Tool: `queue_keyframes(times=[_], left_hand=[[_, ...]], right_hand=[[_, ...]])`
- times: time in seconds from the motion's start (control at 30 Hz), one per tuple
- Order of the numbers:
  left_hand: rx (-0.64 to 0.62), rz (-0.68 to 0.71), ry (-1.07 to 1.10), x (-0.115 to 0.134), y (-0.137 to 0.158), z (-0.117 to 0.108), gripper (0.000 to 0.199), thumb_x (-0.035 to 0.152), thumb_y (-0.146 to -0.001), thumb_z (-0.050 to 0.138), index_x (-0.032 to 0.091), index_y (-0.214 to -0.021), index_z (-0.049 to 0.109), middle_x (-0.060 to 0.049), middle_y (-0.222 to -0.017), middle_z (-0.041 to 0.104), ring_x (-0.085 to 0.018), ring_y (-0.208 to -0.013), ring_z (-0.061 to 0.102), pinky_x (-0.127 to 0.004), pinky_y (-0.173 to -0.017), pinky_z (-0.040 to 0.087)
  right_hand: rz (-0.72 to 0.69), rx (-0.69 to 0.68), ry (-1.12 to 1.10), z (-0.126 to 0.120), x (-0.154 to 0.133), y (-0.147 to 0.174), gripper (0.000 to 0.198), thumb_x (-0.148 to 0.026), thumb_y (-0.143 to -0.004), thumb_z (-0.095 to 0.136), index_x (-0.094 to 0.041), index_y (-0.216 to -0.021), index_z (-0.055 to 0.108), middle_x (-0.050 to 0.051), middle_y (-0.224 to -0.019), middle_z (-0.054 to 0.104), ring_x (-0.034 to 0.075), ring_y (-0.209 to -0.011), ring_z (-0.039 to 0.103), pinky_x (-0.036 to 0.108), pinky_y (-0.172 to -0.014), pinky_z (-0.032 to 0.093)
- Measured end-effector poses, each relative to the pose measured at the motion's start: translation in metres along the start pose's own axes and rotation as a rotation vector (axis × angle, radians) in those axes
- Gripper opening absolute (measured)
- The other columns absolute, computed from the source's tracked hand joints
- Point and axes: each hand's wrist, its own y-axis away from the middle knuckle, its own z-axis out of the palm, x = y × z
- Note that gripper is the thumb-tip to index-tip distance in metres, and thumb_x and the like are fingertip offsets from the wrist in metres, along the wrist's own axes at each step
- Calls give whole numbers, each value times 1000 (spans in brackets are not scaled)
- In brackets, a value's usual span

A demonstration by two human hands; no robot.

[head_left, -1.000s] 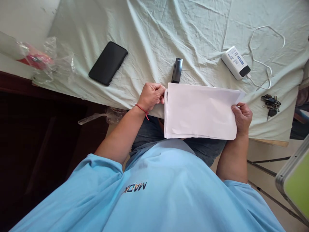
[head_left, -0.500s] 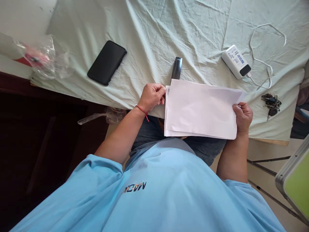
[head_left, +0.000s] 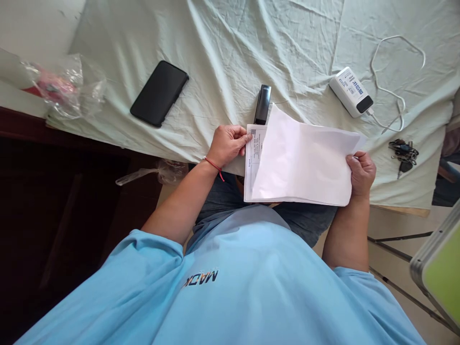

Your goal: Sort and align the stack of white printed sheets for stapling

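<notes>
Between my two hands, over my lap and the table edge, is a small stack of paper sheets [head_left: 309, 160]. My left hand [head_left: 230, 144], with a red string on its wrist, pinches the stack's upper left corner. My right hand [head_left: 362, 173] is closed on the right edge, thumb on top. The top sheet is blank and curls up at its left side. Under it a printed sheet [head_left: 253, 158] shows a strip of text and table lines. A black stapler-like object [head_left: 263, 104] lies just beyond the papers, its near end partly covered.
On the pale green cloth [head_left: 223, 52] lie a black phone [head_left: 160, 93], a white power bank [head_left: 352, 92] with a white cable [head_left: 404, 103], and keys [head_left: 404, 152]. Clear plastic wrapping [head_left: 64, 88] sits at the left. A green-topped folding piece [head_left: 443, 268] stands at the right.
The top sheet's left side has lifted and shifted right, baring print on the sheet beneath. My left hand has moved slightly right onto the corner; my right hand stays nearly still.
</notes>
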Motion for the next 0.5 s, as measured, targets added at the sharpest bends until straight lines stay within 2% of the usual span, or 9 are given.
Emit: queue_keyframes(times=[0.13, 0.37, 0.43, 0.5], left_hand=[[9, 15, -31, -1, 0, 0, 32, 41, -96, 83, 20, -74, 73, 3, -50, 61, -10, -46, 53, -24, -49, 39], [-4, 48, -48, -6, -2, -1, 31, 36, -98, 78, 19, -73, 70, 4, -50, 60, -9, -44, 50, -23, -50, 39], [2, 78, -53, -8, -2, -1, 26, 35, -98, 79, 19, -79, 73, 4, -54, 63, -9, -47, 52, -23, -51, 41], [20, 106, -41, -11, -2, 1, 13, 32, -97, 80, 19, -97, 79, 4, -61, 67, -9, -49, 55, -23, -52, 43]], right_hand=[[7, 11, -13, 2, -2, 1, 44, -43, -57, 96, -22, -84, 69, -1, -73, 68, 12, -62, 52, 25, -58, 41], [10, 12, -44, 3, -2, 4, 44, -44, -58, 95, -23, -83, 66, -3, -73, 67, 12, -64, 51, 24, -61, 41], [10, 9, -59, 3, -2, 4, 44, -43, -58, 95, -22, -82, 65, -3, -71, 65, 12, -64, 50, 24, -61, 40], [11, 5, -69, 3, -3, 5, 42, -40, -58, 94, -22, -81, 65, -4, -70, 64, 11, -64, 48, 24, -61, 39]])
